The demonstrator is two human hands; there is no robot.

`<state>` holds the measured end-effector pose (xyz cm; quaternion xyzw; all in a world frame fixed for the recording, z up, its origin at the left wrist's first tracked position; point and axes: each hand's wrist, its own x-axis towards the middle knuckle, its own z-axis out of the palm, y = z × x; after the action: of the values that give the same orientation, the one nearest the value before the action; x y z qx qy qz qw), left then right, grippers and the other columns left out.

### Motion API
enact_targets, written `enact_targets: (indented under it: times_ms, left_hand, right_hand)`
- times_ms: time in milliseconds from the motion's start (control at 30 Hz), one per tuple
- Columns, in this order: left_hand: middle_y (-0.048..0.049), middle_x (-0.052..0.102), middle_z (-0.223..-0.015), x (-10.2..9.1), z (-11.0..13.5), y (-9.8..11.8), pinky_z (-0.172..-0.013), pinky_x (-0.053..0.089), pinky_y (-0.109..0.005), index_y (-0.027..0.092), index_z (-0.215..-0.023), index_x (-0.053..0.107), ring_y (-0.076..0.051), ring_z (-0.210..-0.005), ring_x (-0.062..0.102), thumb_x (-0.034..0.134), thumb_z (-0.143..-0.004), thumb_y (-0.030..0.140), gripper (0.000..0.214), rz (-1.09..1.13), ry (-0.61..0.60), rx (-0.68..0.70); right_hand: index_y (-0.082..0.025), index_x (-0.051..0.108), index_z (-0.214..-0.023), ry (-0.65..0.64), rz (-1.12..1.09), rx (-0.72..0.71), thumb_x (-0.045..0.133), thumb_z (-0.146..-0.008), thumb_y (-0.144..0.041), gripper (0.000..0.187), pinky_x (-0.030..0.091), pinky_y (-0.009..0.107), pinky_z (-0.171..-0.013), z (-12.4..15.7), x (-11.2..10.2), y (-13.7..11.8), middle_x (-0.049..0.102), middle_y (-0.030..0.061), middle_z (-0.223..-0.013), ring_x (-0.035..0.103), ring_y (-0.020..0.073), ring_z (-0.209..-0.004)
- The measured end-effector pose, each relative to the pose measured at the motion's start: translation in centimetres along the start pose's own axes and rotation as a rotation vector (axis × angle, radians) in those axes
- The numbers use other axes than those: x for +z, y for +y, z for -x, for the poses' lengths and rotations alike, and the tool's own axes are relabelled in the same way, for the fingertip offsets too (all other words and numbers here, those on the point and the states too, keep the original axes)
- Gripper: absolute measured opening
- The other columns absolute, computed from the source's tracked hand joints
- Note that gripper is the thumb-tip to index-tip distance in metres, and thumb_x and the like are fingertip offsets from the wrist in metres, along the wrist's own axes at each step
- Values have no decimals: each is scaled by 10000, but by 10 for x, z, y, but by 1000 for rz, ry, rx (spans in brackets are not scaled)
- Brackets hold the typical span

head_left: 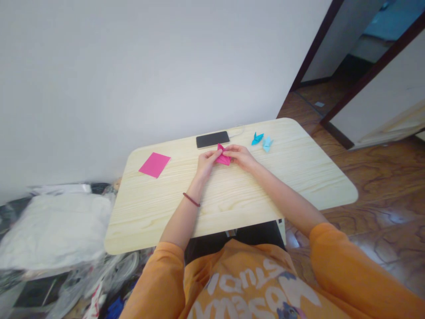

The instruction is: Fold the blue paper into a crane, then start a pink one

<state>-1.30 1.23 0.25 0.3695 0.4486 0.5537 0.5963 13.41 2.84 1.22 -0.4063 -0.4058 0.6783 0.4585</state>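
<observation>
A partly folded pink paper (223, 157) sits between both hands above the light wooden table (299, 173). My left hand (206, 162) pinches its left side, fingers closed on the paper. My right hand (239, 156) grips its right side the same way. A flat pink paper square (154, 165) lies on the table to the left of my hands. Two small folded paper figures, one blue (256, 138) and one pale blue (267, 143), stand to the right of my hands. A dark phone (212, 139) lies just behind the pink paper.
A thin cable (236, 131) runs from the phone along the back edge. White plastic bags and clutter (53, 230) are piled on the floor at the left. Wooden floor (381, 177) and a doorway (345, 84) lie to the right. A white wall rises behind the table.
</observation>
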Motion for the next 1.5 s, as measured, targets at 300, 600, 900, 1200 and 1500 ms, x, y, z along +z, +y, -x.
enact_targets:
  times_ms: [300, 600, 900, 1200, 1500]
  left_hand:
    - [-43, 709, -660, -3, -2, -4, -660, 471, -257, 137, -652, 722, -120, -596, 610, 837, -555, 477, 372, -80, 46, 57]
    - [-44, 722, -711, 1, 0, -1, -675, 502, -278, 140, -732, 721, -142, -638, 639, 839, -557, 446, 371, -62, 44, 86]
    - [-62, 741, -783, 3, 6, 2, -793, 512, -333, 138, -864, 704, -166, -699, 683, 892, -483, 338, 470, -29, -46, 3]
    - [-46, 737, -768, 5, 9, 5, -779, 537, -353, 143, -916, 681, -169, -687, 688, 919, -401, 253, 578, 19, -56, -71]
    - [-30, 718, -821, 8, 10, 4, -822, 543, -390, 163, -964, 652, -177, -747, 685, 919, -388, 248, 641, 0, -58, -69]
  right_hand:
    - [-181, 651, -660, 23, 5, -21, 887, -406, -333, 379, 449, 224, -546, -1, 1, 5, 657, -32, -601, 592, 107, -579]
    - [-175, 631, -662, 34, 49, -52, 885, -443, -386, 397, 388, 202, -481, -1, -1, 3, 621, -41, -579, 550, 85, -533]
    - [-179, 609, -631, 104, 47, -102, 894, -405, -452, 455, 415, 218, -474, 0, 1, 2, 629, -25, -582, 541, 88, -497]
    - [-183, 614, -624, 143, 85, -182, 886, -410, -471, 450, 409, 220, -477, -1, 3, 3, 607, -31, -559, 523, 87, -495]
    - [-194, 602, -634, 183, 110, -227, 859, -483, -434, 383, 444, 248, -539, -2, 4, 3, 625, -17, -612, 551, 107, -550]
